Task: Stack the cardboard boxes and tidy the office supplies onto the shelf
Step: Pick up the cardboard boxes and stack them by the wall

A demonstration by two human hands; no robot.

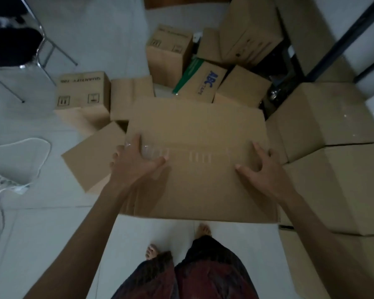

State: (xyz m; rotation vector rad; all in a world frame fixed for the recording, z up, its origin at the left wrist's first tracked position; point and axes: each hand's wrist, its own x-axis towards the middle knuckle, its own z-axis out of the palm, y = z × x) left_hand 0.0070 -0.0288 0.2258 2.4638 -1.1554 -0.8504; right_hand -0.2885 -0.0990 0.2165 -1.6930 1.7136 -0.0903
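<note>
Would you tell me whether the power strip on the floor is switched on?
On: the power strip has its switch glowing orange.

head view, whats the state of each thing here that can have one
large box, closed, top seam taped
left hand, grips the large box at its left edge
right hand, fingers spread flat on the large box
power strip, switch lit orange
ABC box, closed, lying tilted
</note>
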